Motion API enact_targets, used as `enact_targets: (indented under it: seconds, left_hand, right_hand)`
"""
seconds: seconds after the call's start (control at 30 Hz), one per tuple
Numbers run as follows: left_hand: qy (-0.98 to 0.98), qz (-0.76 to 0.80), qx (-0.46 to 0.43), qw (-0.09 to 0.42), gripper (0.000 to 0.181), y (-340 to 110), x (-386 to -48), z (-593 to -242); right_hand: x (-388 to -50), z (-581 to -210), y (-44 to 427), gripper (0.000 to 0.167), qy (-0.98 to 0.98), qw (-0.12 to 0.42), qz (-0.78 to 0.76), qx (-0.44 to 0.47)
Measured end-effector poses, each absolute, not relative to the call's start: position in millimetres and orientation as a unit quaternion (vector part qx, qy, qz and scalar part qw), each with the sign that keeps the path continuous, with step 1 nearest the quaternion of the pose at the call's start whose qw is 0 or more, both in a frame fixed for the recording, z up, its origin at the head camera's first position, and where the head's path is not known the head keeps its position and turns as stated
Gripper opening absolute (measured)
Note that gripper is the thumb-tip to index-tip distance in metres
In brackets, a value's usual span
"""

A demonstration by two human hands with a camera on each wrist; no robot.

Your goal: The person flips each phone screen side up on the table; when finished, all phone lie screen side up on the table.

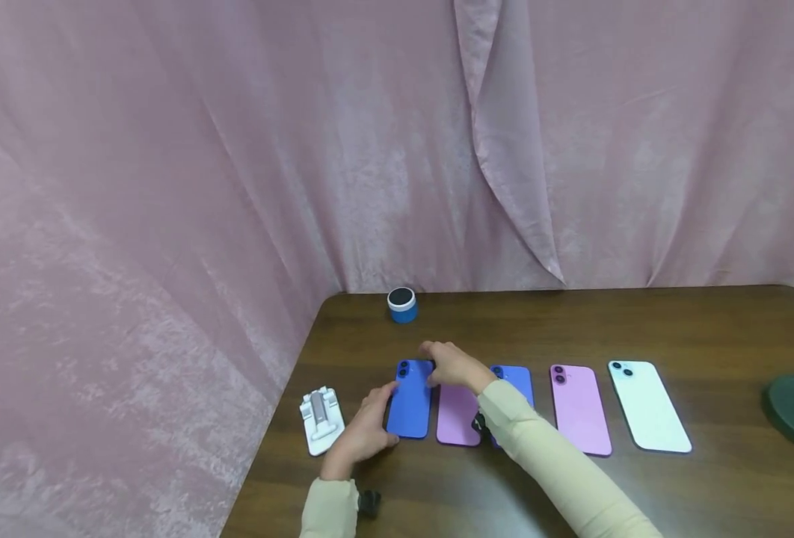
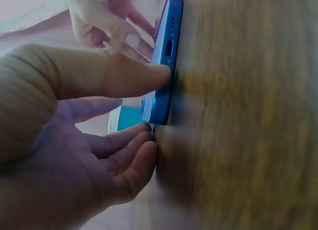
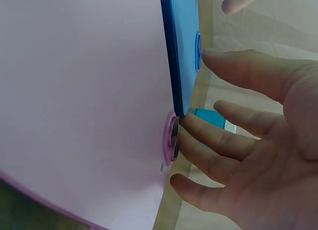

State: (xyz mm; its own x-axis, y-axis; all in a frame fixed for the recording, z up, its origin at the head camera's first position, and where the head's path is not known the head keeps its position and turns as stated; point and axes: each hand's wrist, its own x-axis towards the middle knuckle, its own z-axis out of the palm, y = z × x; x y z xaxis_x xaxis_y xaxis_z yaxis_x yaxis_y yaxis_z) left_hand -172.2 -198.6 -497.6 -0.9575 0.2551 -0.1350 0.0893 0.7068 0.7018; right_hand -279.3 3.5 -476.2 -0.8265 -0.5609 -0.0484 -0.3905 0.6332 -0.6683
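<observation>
Hands (image 1: 363, 430) (image 1: 456, 366) flank a flat, round-cornered blue phone (image 1: 410, 402) on grained wood (image 1: 558, 329).

Pale cream sleeves (image 1: 552, 456), black wrist cameras (image 1: 369, 504)

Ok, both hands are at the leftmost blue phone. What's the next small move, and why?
I'd probably give the leftmost blue phone a gentle two-handed straightening nudge, flat on the table: the left hand has its thumb on the lower edge, the right hand is at the camera end, and the purple phone lies close alongside.
</observation>
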Motion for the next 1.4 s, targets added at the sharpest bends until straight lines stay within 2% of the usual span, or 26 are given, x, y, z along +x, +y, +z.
enact_targets:
  seconds: [0.23,0.5,0.87,1.4]
  left_hand:
    - [0.922,0.359,0.092,0.115,0.085,-194.2,-171.2,-494.2]
    - [0.932,0.341,0.079,0.096,0.083,-189.9,-169.9,-501.2]
    - [0.937,0.325,0.098,0.086,0.079,-192.3,-174.3,-505.7]
    - [0.931,0.332,0.118,0.097,0.076,-187.9,-171.5,-497.1]
  right_hand:
    - [-279.0,-474.0,2.0,0.056,0.896,0.135,-0.33,-0.264]
    - [-278.2,-480.2,-3.6,0.051,0.895,0.146,-0.323,-0.272]
    - [-284.7,-479.4,-5.6,0.04,0.903,0.131,-0.314,-0.262]
    - [-287.3,-474.1,8.4,0.051,0.872,0.137,-0.395,-0.255]
